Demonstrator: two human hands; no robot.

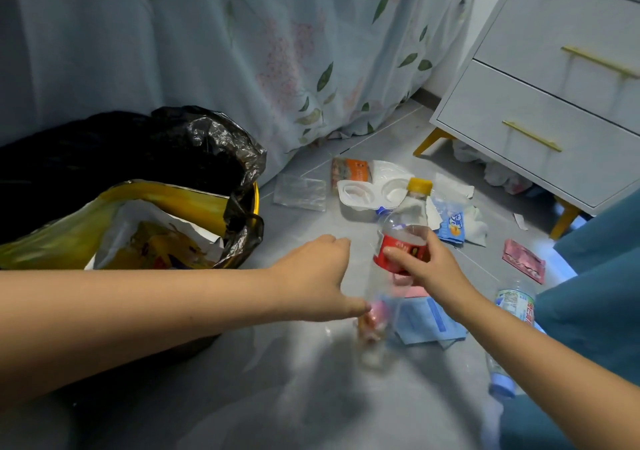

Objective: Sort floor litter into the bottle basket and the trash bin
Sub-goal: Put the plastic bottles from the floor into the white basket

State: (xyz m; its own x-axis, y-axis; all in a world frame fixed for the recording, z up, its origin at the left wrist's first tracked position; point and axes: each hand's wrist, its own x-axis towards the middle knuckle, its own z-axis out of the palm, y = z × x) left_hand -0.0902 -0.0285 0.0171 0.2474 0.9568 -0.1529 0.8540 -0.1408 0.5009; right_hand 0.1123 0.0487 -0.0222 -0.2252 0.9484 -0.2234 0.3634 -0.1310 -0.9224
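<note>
While right hand (420,262) grips bottle (403,238) | left hand (322,276) loose | litter: tray (367,191), wrapper (523,261)

My right hand (427,266) grips a yellow-capped bottle (403,231) above floor litter; my left hand (318,276) hovers beside the lined trash bin (194,158).

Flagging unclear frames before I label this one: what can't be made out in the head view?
- Bottle basket: not in view.
- Blurred object under the left hand: motion blur, identity unclear.
- Left hand's fingers: blurred; grip unclear.
- Bottle at lower right: partly hidden by the right forearm.
- Trash bin contents: mostly dark bag.
- Red-label bottle: label under the right hand.
</note>
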